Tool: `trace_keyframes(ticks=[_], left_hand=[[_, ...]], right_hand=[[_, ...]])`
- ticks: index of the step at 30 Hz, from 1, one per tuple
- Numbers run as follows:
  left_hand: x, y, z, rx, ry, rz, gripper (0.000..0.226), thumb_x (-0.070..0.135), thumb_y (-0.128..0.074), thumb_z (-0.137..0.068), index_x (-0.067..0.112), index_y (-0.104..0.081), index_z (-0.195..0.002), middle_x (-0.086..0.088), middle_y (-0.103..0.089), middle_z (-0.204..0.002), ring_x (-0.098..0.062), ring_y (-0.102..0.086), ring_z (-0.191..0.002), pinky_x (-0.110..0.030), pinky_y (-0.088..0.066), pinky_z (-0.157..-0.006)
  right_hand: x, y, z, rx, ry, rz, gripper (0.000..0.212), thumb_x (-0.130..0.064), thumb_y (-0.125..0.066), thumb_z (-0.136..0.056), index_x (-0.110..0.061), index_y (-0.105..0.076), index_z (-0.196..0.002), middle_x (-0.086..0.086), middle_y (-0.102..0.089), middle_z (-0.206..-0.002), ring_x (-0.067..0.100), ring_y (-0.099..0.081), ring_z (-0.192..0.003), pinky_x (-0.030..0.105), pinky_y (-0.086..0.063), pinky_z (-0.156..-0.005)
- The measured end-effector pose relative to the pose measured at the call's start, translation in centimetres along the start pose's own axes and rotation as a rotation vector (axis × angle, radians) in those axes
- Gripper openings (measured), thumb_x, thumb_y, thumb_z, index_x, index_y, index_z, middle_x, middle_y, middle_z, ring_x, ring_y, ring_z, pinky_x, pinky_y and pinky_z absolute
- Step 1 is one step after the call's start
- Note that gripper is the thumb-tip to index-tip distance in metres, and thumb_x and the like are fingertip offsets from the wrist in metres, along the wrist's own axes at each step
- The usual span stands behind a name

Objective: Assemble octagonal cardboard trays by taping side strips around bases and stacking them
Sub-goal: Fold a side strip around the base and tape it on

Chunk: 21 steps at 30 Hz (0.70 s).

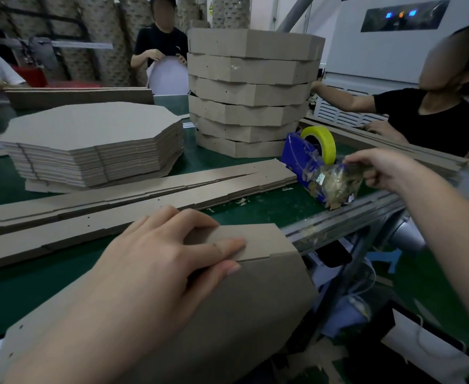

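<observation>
A half-built tray (241,300) lies at the near edge of the table (5,286), overhanging it toward the person, with the left hand (155,259) resting on its upper side wall. Behind it, long side strips (116,206) lie flat across the table from left to right. Behind these, at left, stands a stack of flat bases (89,128). To its right, farther back, rises a taller stack of finished trays (252,92). A tape dispenser (297,159) sits right of the side strips and before the finished trays, holding a tape roll (319,139). The right hand (380,167) pinches the tape end (336,176) just right of the dispenser. Further strips (80,95) lie behind the bases.
</observation>
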<state>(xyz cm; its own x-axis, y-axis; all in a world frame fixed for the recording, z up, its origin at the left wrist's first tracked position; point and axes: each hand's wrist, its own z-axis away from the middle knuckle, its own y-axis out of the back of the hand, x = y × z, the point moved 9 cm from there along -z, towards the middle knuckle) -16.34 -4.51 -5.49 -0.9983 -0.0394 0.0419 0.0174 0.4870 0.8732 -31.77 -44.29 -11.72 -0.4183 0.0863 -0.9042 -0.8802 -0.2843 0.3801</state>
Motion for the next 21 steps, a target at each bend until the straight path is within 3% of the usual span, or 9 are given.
trace_keyframes(ticks=[4,10,15,17,19,21], left_hand=[[0.0,-0.1,0.1,-0.009,0.005,0.018,0.036,0.05,-0.04,-0.089,0.043,-0.071,-0.106,0.006,-0.066,-0.101,-0.022,-0.062,-0.084,-0.03,-0.047,-0.059],[-0.1,-0.1,0.1,-0.01,0.011,0.028,0.036,0.051,-0.04,-0.089,0.044,-0.071,-0.107,0.008,-0.066,-0.1,-0.021,-0.062,-0.084,-0.03,-0.048,-0.058],[-0.2,-0.2,0.1,-0.019,0.016,0.022,0.037,0.052,-0.039,-0.089,0.044,-0.071,-0.107,0.009,-0.066,-0.101,-0.021,-0.063,-0.084,-0.032,-0.05,-0.057],[-0.2,-0.2,0.0,-0.021,0.018,0.022,0.037,0.052,-0.039,-0.089,0.044,-0.07,-0.108,0.01,-0.065,-0.102,-0.02,-0.063,-0.087,-0.031,-0.05,-0.059],[-0.3,-0.1,0.0,-0.026,0.033,0.038,0.037,0.053,-0.04,-0.088,0.043,-0.07,-0.107,0.012,-0.065,-0.103,-0.019,-0.063,-0.089,-0.032,-0.052,-0.062],[-0.3,-0.1,0.0,-0.035,0.036,0.036,0.038,0.054,-0.04,-0.088,0.042,-0.07,-0.106,0.012,-0.065,-0.104,-0.018,-0.063,-0.091,-0.032,-0.052,-0.064]], right_hand=[[1.2,-0.6,0.0,-0.046,-0.083,-0.327,0.015,-0.014,-0.063,-0.086,-0.014,-0.068,-0.072,-0.009,-0.059,-0.062,0.004,-0.022,-0.041,0.012,-0.025,-0.05],[0.7,-0.1,0.3,-0.044,0.021,-0.515,0.007,-0.023,-0.069,-0.08,-0.017,-0.071,-0.077,-0.012,-0.038,-0.049,0.004,-0.033,-0.04,0.026,-0.035,-0.061],[3.5,0.4,2.1,-0.091,0.238,-0.854,0.029,-0.007,-0.055,-0.081,-0.017,-0.048,-0.055,-0.004,-0.043,-0.052,0.008,-0.045,-0.049,0.036,-0.052,-0.08],[4.9,1.0,2.8,0.019,0.244,-0.614,0.026,-0.006,-0.057,-0.087,-0.01,-0.056,-0.061,0.0,-0.047,-0.056,0.014,-0.048,-0.056,0.038,-0.05,-0.082],[5.2,2.6,3.8,0.223,0.221,-0.122,0.016,-0.013,-0.065,-0.086,-0.003,-0.069,-0.074,0.007,-0.058,-0.067,0.021,-0.052,-0.067,0.04,-0.045,-0.079],[4.5,3.8,5.4,0.358,0.243,0.291,0.024,-0.018,-0.067,-0.086,0.005,-0.072,-0.081,0.019,-0.066,-0.077,0.027,-0.055,-0.071,0.036,-0.043,-0.073]])
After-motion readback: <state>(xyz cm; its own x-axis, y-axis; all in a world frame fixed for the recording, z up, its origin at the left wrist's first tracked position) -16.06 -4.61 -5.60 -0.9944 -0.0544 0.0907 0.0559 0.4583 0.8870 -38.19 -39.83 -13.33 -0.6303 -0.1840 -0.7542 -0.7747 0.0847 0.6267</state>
